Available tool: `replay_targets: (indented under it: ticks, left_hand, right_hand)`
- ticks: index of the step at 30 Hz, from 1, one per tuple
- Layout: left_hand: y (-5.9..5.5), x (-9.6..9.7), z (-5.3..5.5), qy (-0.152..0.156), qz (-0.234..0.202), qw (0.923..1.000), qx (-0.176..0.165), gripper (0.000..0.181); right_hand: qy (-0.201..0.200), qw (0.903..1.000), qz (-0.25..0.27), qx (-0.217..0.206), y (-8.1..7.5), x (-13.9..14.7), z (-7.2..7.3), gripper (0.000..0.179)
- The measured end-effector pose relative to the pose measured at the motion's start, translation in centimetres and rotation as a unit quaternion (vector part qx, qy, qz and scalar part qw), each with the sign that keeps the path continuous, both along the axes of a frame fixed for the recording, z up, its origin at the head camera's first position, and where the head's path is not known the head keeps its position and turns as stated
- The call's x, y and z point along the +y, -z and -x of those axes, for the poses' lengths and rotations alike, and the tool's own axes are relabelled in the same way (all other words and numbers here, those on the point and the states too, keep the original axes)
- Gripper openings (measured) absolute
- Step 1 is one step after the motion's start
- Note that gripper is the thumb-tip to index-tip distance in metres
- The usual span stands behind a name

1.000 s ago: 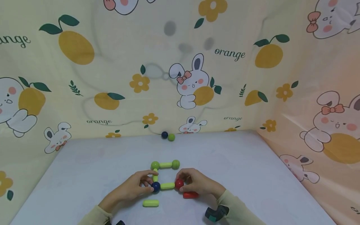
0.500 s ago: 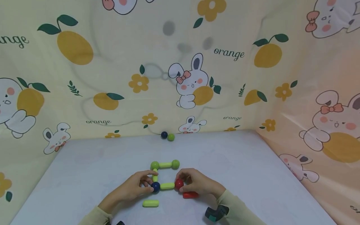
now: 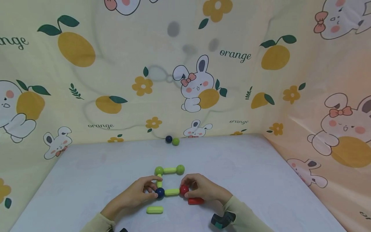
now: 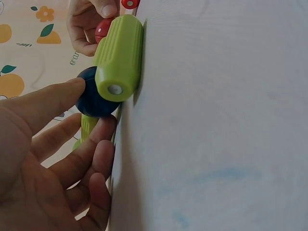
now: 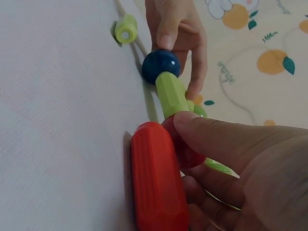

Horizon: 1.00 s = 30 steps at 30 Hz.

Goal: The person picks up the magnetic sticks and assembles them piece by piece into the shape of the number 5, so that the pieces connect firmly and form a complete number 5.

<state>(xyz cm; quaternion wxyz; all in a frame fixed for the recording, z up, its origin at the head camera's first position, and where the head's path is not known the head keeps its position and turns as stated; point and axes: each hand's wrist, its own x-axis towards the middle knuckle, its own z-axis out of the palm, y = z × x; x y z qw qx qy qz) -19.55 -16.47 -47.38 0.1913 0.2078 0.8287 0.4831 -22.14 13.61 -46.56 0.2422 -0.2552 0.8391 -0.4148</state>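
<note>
In the head view my left hand (image 3: 137, 194) pinches a dark blue magnetic ball (image 3: 159, 193) between thumb and fingers. My right hand (image 3: 205, 187) holds a red magnetic ball (image 3: 184, 190), thumb at its near side. A yellow-green rod (image 3: 172, 192) joins these two balls. From the blue ball another yellow-green rod (image 3: 159, 184) runs back to a green ball (image 3: 158, 170). A third rod (image 3: 169, 170) links that one to a second green ball (image 3: 180, 169), leaving the frame's right side unjoined. In the right wrist view a loose red rod (image 5: 159, 180) lies beside the right fingers.
A loose yellow-green rod (image 3: 155, 210), its metal end visible in the left wrist view, lies in front of the blue ball. Far back on the white table (image 3: 237, 167), a dark blue ball (image 3: 168, 139) and a green ball (image 3: 175, 141) sit by the printed backdrop (image 3: 130, 64).
</note>
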Motion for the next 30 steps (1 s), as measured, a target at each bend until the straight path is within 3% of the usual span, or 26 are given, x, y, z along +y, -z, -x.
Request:
replay_targets:
  ticks: [17,23,30]
  left_hand:
    - [0.1,0.1,0.1,0.003,0.005,1.0000,0.003,0.056]
    - [0.0,0.0,0.1,0.004,0.006,1.0000,0.005,0.055]
    - [0.0,0.0,0.0,0.001,0.007,1.0000,0.003,0.055]
  right_hand:
    - [0.008,0.9999,-0.001,0.011,-0.3,0.3,-0.1,0.028]
    - [0.018,0.9997,-0.008,0.013,0.0,1.2,-0.1,0.036]
    - [0.011,0.9997,-0.002,0.023,0.1,2.5,-0.7,0.034]
